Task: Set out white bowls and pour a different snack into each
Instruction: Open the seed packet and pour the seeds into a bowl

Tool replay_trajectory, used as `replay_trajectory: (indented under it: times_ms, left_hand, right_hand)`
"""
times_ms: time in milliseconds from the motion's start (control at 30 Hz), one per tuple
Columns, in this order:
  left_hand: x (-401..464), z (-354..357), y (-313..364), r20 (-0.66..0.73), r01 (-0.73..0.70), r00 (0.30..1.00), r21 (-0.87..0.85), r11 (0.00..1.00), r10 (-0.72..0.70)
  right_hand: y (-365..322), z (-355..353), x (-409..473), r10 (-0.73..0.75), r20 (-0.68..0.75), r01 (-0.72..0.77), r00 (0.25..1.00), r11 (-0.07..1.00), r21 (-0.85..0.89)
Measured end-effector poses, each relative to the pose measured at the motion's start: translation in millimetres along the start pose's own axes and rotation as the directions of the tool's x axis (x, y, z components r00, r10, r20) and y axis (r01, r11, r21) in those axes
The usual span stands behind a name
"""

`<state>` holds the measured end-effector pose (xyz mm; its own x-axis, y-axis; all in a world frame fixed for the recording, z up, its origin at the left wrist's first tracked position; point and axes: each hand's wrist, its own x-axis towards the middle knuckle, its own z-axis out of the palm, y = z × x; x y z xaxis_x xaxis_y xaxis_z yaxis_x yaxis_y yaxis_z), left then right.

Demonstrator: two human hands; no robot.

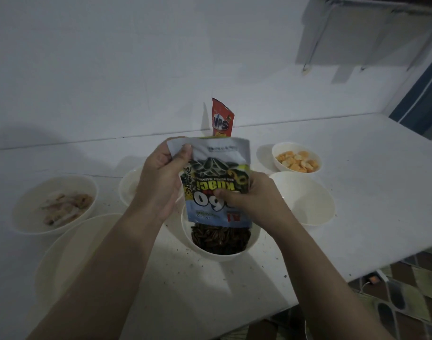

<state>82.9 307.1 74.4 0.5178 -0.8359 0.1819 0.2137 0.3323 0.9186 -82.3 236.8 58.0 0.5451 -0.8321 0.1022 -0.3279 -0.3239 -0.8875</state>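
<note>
**Inventory: snack table, mid-pour**

1. Large empty bowl (70,253), nearest me at the table's (357,204) front left, partly under my left forearm.
2. Seed bowl (221,244), front centre, filled with dark sunflower seeds (221,239). Loose bits lay scattered on the table around it.
3. Seed pouch (216,177), held upside down straight above that bowl, its mouth just over the seeds, print inverted.
4. My left hand (161,177) gripped the pouch's raised bottom corner, thumb on the front face, fingers curled behind.
5. My right hand (249,195) pinched the pouch's right side lower down, thumb across the print, fingers wrapped behind.
6. Left bowl (55,204), holding pale, brownish snack pieces; blurred, kind not told.
7. Middle bowl (129,187), behind my left hand, mostly hidden; contents not told.
8. Right bowl (305,200), empty, just beside my right hand.
9. Far bowl (297,157), behind the right bowl, holding orange and pale crackers (297,161).
10. Red chip bag (222,119), upright at the wall behind the pouch.
</note>
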Motion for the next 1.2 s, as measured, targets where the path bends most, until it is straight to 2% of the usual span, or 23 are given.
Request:
replay_trajectory:
  times_ms: [100,200,300,400,600,767,967,1200]
  left_hand:
    - [5.8,-14.3,9.0,-0.085,0.009,0.996,-0.046,0.999,-0.013]
    - [10.9,-30.1,12.9,-0.126,-0.004,0.992,-0.111,0.994,-0.01]
    - [12.2,-40.7,9.9,-0.199,0.018,0.978,-0.196,0.98,-0.057]
    - [11.9,-46.3,6.4,-0.224,0.042,0.97,-0.227,0.973,-0.094]
    - [8.6,-40.0,-1.6,-0.256,0.071,0.966,0.077,0.995,-0.049]
    - [4.4,-21.2,-18.3,-0.2,0.086,0.979,0.212,0.974,-0.043]
    - [-5.7,24.0,-42.7,-0.042,0.088,0.996,0.243,0.966,-0.08]
    - [-31.1,108.0,-70.2,0.162,0.096,0.978,0.228,0.969,-0.135]
  right_hand:
    - [7.2,3.5,0.3,-0.001,0.088,0.01,0.996,0.996,-0.094]
    - [11.4,9.8,1.1,-0.026,0.025,0.027,0.999,1.0,-0.014]
    - [11.1,14.8,3.2,0.026,-0.101,-0.001,0.995,0.97,0.242]
    - [6.7,16.6,2.2,0.096,-0.184,0.007,0.978,0.87,0.492]
    - [2.2,9.6,-1.9,0.108,-0.361,0.135,0.926,0.8,0.585]
    - [5.4,0.0,-11.4,0.169,-0.455,0.161,0.874,0.783,0.601]
    - [17.3,-25.2,-34.2,0.249,-0.525,0.152,0.814,0.781,0.606]
    - [43.3,-90.7,-91.7,0.352,-0.64,0.176,0.683,0.771,0.612]
